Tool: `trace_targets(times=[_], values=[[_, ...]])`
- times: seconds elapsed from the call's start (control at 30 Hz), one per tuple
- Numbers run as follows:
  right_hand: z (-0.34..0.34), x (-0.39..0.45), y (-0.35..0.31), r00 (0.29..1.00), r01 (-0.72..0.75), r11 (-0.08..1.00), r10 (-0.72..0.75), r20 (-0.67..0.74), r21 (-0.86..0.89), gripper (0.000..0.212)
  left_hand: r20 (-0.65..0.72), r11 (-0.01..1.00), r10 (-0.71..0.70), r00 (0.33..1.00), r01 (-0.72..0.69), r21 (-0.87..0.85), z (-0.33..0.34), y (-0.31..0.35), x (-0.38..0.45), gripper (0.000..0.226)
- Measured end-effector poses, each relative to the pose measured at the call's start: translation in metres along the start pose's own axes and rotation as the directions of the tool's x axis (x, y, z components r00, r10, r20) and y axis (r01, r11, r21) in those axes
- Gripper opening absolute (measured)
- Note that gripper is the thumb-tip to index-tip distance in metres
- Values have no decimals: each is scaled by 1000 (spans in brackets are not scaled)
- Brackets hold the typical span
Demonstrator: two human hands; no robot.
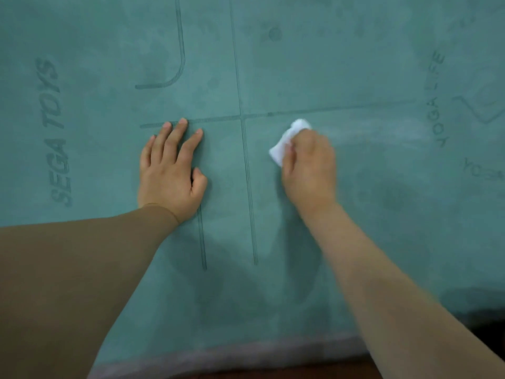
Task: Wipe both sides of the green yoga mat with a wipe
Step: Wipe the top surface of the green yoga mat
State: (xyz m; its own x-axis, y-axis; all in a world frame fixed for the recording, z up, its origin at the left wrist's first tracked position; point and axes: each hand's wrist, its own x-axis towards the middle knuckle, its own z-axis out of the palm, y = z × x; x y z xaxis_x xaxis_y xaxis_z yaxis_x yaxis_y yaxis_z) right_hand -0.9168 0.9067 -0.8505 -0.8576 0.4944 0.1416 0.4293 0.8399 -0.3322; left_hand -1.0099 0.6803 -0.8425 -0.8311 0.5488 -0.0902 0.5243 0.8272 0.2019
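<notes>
Green yoga mat (300, 64) is lying flat, printed side up, filling nearly the whole view. Near edge is showing as a paler, greyish strip at the bottom, with a dark floor (314, 372) just beyond it.

Printed lines are crossing near the middle of the mat; lettering "SEGA TOYS" is running along the left side, and "YOGA LIFE" along the right, partly blurred.

Left hand (170, 173) is resting palm down on the mat, fingers spread and extended, fingertips touching the horizontal printed line, holding nothing. A tan sleeve (82, 269) is covering that forearm to the wrist.

Right hand (310, 168) is closing around a white wipe (287, 142), bunched, pressing it against the mat just right of the vertical centre line. Wipe is sticking out past the fingers toward the far left of the hand. Right forearm is bare.

Mat surface right of the wipe is showing a lighter streaked band.
</notes>
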Motion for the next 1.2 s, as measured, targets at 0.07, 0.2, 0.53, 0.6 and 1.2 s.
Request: trace_targets(times=[0.07,0.2,0.53,0.6,1.2], values=[[4,-25,-40,948,274,960,-280,151,57,17,2,1000,-1,1000,1,-5,1,-1,0,66],[-4,-11,-31,895,386,922,-371,249,-16,21,-1,1000,4,1000,-4,-8,0,-1,1,66],[-27,-4,54,797,-586,809,563,-220,-50,22,-28,1000,8,1000,-8,-14,0,0,0,66],[-5,-21,-1,991,-110,994,108,-79,-24,14,-37,1000,5,999,-5,-20,1,-1,0,66],[-14,-69,-38,805,516,843,-538,250,155,10,-66,1000,5,998,-5,-6,3,0,-1,66]])
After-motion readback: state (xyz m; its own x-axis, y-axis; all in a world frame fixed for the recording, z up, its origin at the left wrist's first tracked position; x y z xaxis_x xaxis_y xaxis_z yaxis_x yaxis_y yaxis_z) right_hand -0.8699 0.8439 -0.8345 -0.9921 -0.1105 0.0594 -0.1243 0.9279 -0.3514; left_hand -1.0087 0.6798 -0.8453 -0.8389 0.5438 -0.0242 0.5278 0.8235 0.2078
